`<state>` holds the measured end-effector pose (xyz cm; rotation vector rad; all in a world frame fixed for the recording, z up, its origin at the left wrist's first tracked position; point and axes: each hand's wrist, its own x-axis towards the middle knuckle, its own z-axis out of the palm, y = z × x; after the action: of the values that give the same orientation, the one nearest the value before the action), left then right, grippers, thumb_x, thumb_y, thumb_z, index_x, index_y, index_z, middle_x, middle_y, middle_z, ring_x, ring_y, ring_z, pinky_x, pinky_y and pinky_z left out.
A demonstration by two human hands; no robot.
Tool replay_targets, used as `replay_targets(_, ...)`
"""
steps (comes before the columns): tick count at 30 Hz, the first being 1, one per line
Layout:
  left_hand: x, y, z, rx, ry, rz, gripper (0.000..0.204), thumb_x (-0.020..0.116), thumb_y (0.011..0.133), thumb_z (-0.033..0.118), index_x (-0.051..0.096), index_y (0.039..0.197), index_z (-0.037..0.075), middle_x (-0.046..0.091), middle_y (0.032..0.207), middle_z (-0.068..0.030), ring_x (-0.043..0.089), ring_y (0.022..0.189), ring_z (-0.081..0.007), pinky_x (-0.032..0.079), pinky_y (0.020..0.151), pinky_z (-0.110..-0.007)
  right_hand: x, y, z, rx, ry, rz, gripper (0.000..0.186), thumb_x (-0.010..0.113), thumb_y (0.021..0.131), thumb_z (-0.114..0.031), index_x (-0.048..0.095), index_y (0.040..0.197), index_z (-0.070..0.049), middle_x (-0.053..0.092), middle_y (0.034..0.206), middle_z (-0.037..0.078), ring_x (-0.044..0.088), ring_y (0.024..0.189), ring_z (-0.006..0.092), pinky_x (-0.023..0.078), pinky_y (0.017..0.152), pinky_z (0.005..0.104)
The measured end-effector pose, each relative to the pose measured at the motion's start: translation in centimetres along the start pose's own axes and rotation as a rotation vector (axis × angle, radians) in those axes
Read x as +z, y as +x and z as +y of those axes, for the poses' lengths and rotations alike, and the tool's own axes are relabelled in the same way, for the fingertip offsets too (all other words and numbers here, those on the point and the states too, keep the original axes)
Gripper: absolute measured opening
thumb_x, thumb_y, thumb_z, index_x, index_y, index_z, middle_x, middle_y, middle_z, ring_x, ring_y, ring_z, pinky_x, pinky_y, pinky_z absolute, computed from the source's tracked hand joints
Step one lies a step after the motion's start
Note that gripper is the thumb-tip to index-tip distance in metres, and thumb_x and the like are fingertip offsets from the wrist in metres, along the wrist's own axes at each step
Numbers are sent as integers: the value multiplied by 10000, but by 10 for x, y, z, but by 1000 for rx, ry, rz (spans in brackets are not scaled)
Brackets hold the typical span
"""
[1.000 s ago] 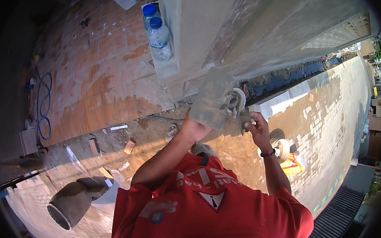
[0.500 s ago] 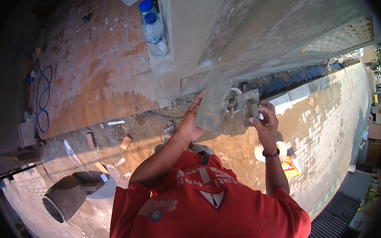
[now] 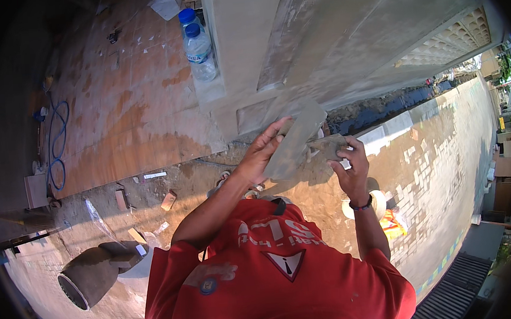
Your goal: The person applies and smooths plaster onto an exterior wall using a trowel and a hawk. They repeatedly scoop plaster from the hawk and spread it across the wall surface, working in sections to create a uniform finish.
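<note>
My left hand (image 3: 262,156) is closed on a grey rectangular plastering float (image 3: 299,140), its long flat face smeared with mortar and slanting up to the right. Part of a block-like handle shows by the fingers. A smaller mortar-coated float (image 3: 327,148) is pinched between the thumb and fingers of my right hand (image 3: 351,161). Its near edge meets or overlaps the larger float's right side; whether they touch I cannot tell. Both tools are held up in front of the lower part of a grey plastered wall (image 3: 349,52).
Two blue-capped water bottles (image 3: 199,54) stand on a ledge by the wall corner. A dark water-filled trench (image 3: 391,107) runs along the wall's foot. At left lie a dark barrel-like container (image 3: 91,269) and a blue hose (image 3: 57,144). A pale hat (image 3: 378,204) shows beside my right forearm.
The larger float has turned and now looks narrower, slanting more. The smaller float has tilted, so its block handle no longer shows. Both hands keep their grip; the view has shifted slightly.
</note>
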<state>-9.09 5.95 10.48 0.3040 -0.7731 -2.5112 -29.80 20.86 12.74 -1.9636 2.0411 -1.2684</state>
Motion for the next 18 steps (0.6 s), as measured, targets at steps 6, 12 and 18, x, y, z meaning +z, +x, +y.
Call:
replay_targets(6,6,2,31,34,377,-199,554,586,911,206,383,1409,72,537,1272,-53,512,1146,-129,420,974,-296,-2,-5,-9,-127,-113,155,315,756,650,-16,560,895,-54,541,1124,186,544,1005,387,482,827,440)
replay_targets(12,21,-2,66,150,763,-296,526,616,876,196,463,1359,54,566,1230,-60,517,1145,-149,395,995,-321,-6,7,-4,-297,-171,439,307,639,655,78,527,898,-71,482,1148,151,519,1037,383,478,839,476)
replay_targets(18,-12,-9,74,-85,642,-291,546,635,855,217,474,1350,51,550,1270,-75,490,1192,-170,340,1037,-327,-15,31,-10,-345,-280,631,403,646,647,105,499,974,-79,482,1131,131,522,1044,358,485,852,453)
